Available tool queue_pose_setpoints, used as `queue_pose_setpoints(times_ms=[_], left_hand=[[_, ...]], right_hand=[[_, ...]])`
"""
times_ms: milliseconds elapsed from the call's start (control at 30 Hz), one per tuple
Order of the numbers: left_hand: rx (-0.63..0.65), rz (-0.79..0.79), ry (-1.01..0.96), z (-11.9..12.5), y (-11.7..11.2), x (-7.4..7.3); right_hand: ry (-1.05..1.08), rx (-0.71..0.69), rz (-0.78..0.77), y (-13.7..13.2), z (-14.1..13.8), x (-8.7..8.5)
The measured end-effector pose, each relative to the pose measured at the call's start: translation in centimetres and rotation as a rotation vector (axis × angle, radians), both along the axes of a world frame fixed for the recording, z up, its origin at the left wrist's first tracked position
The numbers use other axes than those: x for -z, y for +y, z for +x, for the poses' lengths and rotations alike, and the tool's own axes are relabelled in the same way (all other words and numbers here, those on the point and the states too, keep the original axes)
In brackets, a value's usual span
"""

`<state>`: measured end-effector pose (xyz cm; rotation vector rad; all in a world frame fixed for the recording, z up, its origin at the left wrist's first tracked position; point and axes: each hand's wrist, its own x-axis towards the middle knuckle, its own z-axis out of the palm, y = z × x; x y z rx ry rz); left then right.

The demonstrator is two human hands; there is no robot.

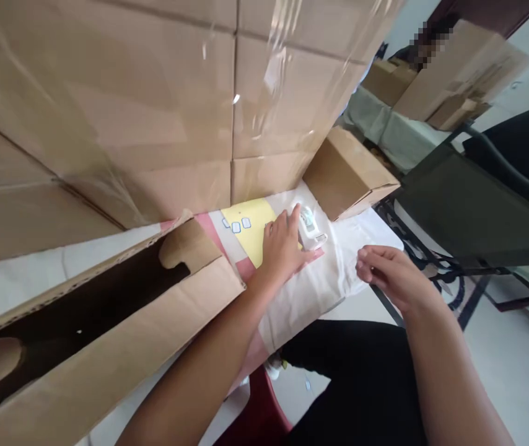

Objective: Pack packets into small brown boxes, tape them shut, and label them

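Observation:
My left hand (284, 244) reaches forward over a white cloth-covered table (324, 279), its fingers closing around a small white device (310, 227) with a little screen. Under and beside that hand lies a yellow sheet (249, 238) carrying a few small blue-edged stickers (236, 225). My right hand (388, 272) hovers at the table's near edge to the right, its fingers curled loosely inward with nothing seen in them.
A wall of stacked cardboard cartons (153, 105) under clear wrap fills the back. A long open carton (106, 322) lies at the left. A small closed box (345, 173) sits behind the device. A dark folding chair (478, 210) stands at right, with more boxes (445, 80) beyond.

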<state>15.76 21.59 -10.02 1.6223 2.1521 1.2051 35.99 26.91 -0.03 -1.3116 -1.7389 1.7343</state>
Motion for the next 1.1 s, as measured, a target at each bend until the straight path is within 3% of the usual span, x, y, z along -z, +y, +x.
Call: queue_pose_setpoints(times_ms=[167,267,567,900,1100], left_hand=[[0.005,0.129,-0.117,-0.1,-0.3,-0.5],[0.027,0.238,-0.145,0.0,-0.6,-0.8],[0.026,0.214,-0.148,0.3,-0.5,-0.4],[0.083,0.22,-0.118,0.9,-0.6,-0.1],[0.131,0.052,-0.061,0.9,-0.6,0.3]], right_hand=[[0.289,0.298,-0.01,0.5,-0.8,-0.2],[0.366,0.381,-0.073,0.9,-1.0,-0.5],[0.407,0.317,-0.261,0.5,-0.6,-0.5],[0.295,0.251,-0.19,0.0,0.8,-0.5],[0.293,0.192,-0.149,-1.0,0.7,-0.7]])
